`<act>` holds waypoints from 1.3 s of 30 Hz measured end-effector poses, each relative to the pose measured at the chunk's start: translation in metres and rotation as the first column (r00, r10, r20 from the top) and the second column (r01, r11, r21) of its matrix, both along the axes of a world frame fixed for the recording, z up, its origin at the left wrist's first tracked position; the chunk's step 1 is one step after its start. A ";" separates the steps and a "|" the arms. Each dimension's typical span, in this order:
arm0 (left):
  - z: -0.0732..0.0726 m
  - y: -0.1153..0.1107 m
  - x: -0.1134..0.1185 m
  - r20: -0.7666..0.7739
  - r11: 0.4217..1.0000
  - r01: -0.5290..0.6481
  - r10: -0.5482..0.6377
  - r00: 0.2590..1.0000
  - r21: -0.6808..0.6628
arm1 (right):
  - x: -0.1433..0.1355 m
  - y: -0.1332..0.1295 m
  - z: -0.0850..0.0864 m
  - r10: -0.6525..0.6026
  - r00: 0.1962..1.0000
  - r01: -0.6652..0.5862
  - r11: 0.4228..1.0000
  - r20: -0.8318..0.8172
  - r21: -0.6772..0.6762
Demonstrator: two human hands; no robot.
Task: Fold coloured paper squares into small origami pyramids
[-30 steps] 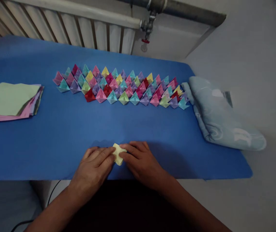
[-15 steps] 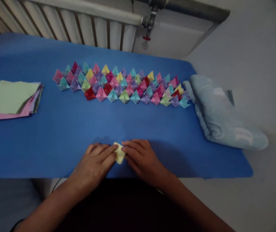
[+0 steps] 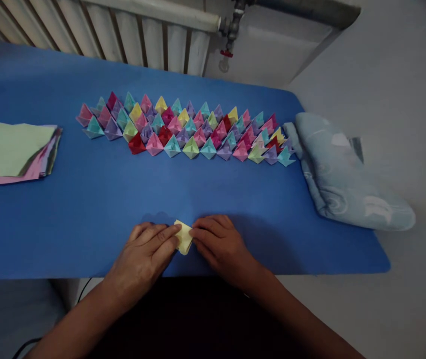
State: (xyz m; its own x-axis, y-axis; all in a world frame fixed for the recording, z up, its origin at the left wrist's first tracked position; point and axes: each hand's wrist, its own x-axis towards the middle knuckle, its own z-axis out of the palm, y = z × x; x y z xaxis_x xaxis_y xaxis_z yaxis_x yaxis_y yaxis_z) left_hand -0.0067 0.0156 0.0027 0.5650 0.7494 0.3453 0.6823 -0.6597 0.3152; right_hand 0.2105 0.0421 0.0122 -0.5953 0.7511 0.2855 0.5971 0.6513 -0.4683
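Near the front edge of the blue table (image 3: pixel 123 199), a small folded yellow paper (image 3: pixel 184 238) lies between my two hands. My left hand (image 3: pixel 147 257) holds its left side, the fingers together and the fingertips on top of it. At its right edge, my right hand (image 3: pixel 222 249) grips the paper with closed fingertips; the thumb is mostly hidden. Several rows of small folded paper boats (image 3: pixel 191 148) in pink, blue, purple, yellow, green and red stand farther back.
A stack of coloured paper sheets (image 3: pixel 13 149) lies at the left. At the right end sits a folded light-blue blanket (image 3: pixel 340 174). Behind the table are a white radiator (image 3: pixel 153 45) and a pipe valve (image 3: pixel 226 53) with a red handle.
My right fingertips have shifted slightly right, to the paper's edge, showing more of its top. My left hand stays on the paper. The camera view has shifted slightly.
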 end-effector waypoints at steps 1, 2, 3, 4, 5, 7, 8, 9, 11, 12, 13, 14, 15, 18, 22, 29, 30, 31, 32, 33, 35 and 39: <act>0.000 0.000 0.000 0.007 1.000 0.004 -0.004 1.000 0.005 | 0.000 0.000 0.000 -0.002 1.000 0.002 1.000 -0.005 -0.007; 0.000 0.000 0.000 0.013 1.000 0.007 -0.007 1.000 0.008 | 0.000 0.000 0.000 -0.005 1.000 0.005 1.000 -0.012 -0.013; -0.001 0.000 0.000 0.018 1.000 0.008 -0.008 1.000 0.008 | 0.000 0.000 0.000 -0.008 1.000 0.008 1.000 -0.018 -0.018; -0.001 0.000 0.001 0.022 1.000 0.005 -0.005 1.000 0.005 | 0.000 0.000 0.000 -0.012 1.000 0.012 1.000 -0.025 -0.023; -0.001 0.000 0.001 0.021 1.000 0.001 -0.001 1.000 -0.001 | 0.000 0.000 0.000 -0.017 0.999 0.016 0.999 -0.030 -0.028; -0.002 0.000 0.002 0.012 1.000 -0.013 0.013 1.000 -0.009 | -0.001 0.001 0.000 -0.024 0.999 0.023 0.999 -0.035 -0.041; -0.002 0.001 0.002 0.007 1.000 -0.018 0.018 1.000 -0.007 | -0.001 0.001 0.001 -0.027 0.999 0.025 0.999 -0.035 -0.047; -0.001 0.001 0.002 0.005 1.000 -0.021 0.021 1.000 -0.003 | -0.001 0.001 0.001 -0.029 0.999 0.027 0.998 -0.035 -0.053; 0.000 0.002 0.003 0.011 1.000 -0.029 0.028 1.000 0.007 | -0.002 0.001 0.001 -0.036 0.999 0.034 0.998 -0.031 -0.061; 0.000 0.002 0.003 0.018 0.999 -0.031 0.031 0.999 0.007 | -0.002 0.001 0.000 -0.043 0.999 0.041 0.997 -0.029 -0.065; 0.001 0.002 0.004 0.028 0.999 -0.032 0.032 0.999 0.002 | -0.002 0.001 0.000 -0.052 0.998 0.050 0.996 -0.028 -0.069; 0.002 0.003 0.004 0.037 0.999 -0.033 0.033 0.999 -0.009 | -0.003 0.001 0.000 -0.062 0.998 0.060 0.995 -0.030 -0.074; 0.002 0.003 0.004 0.044 0.999 -0.038 0.039 0.998 -0.027 | -0.003 0.002 0.000 -0.074 0.997 0.071 0.994 -0.036 -0.080; 0.004 0.004 0.005 0.065 0.993 -0.068 0.075 0.995 -0.095 | -0.006 0.003 0.002 -0.099 0.993 0.092 0.989 -0.059 -0.115; 0.003 0.004 0.006 0.098 0.984 -0.135 0.147 0.984 -0.120 | -0.008 0.005 0.005 -0.125 0.990 0.113 0.978 -0.059 -0.175; -0.001 0.003 0.007 0.117 0.969 -0.203 0.220 0.969 -0.142 | -0.010 0.006 0.005 -0.156 0.986 0.141 0.967 -0.053 -0.214; -0.001 0.003 0.007 0.116 0.966 -0.209 0.228 0.967 -0.152 | -0.011 0.006 0.005 -0.164 0.985 0.148 0.965 -0.058 -0.215; -0.001 0.003 0.008 0.115 0.963 -0.216 0.236 0.965 -0.160 | -0.012 0.006 0.005 -0.174 0.983 0.157 0.964 -0.062 -0.216; -0.001 0.003 0.009 0.114 0.961 -0.224 0.244 0.963 -0.165 | -0.012 0.006 0.004 -0.185 0.981 0.167 0.962 -0.065 -0.216; -0.001 0.003 0.009 0.113 0.959 -0.231 0.251 0.961 -0.166 | -0.013 0.006 0.004 -0.195 0.978 0.177 0.960 -0.067 -0.216; -0.002 0.003 0.011 0.111 0.954 -0.253 0.272 0.956 -0.157 | -0.014 0.006 0.004 -0.211 0.975 0.192 0.958 -0.070 -0.213; -0.004 0.003 0.011 0.105 0.945 -0.298 0.313 0.944 -0.137 | -0.015 0.005 0.004 -0.228 0.971 0.209 0.955 -0.067 -0.211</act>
State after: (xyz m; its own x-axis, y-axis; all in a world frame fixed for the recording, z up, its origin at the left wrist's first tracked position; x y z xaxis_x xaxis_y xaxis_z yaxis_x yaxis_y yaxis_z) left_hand 0.0047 0.0187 -0.0016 0.2605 0.9187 0.2968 0.7960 -0.3784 0.4724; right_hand 0.1953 0.0473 0.0158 -0.3893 0.9072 0.1596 0.6640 0.3965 -0.6339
